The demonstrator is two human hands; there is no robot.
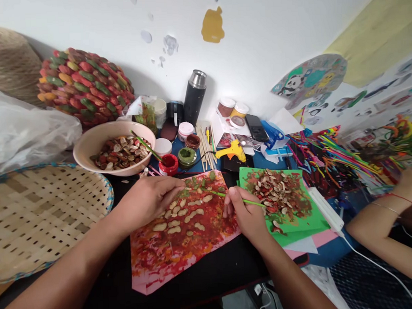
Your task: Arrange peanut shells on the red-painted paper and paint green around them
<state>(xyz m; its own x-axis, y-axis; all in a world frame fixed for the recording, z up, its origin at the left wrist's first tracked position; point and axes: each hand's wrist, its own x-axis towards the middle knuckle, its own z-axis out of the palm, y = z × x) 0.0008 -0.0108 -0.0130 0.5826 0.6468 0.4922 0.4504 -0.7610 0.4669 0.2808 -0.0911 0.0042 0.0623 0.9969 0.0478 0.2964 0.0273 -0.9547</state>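
My left hand (149, 200) is closed in a pinch over a small shell piece at the top of a paint-stained pink sheet (169, 256). Several pale peanut shells (181, 217) lie on that sheet. My right hand (244, 212) grips a thin green paintbrush (224, 195), its tip pointing left toward my left fingers. To the right, a green sheet (314, 220) carries a heap of painted shells (279, 192).
A pink bowl of shells (89, 143) with a second brush stands behind, beside red (168, 164) and green paint pots (186, 156). A woven tray (41, 212) lies left. A yellow glue gun (233, 151), a flask (194, 98), pipe cleaners (332, 156) and another person's arm (383, 228) are right.
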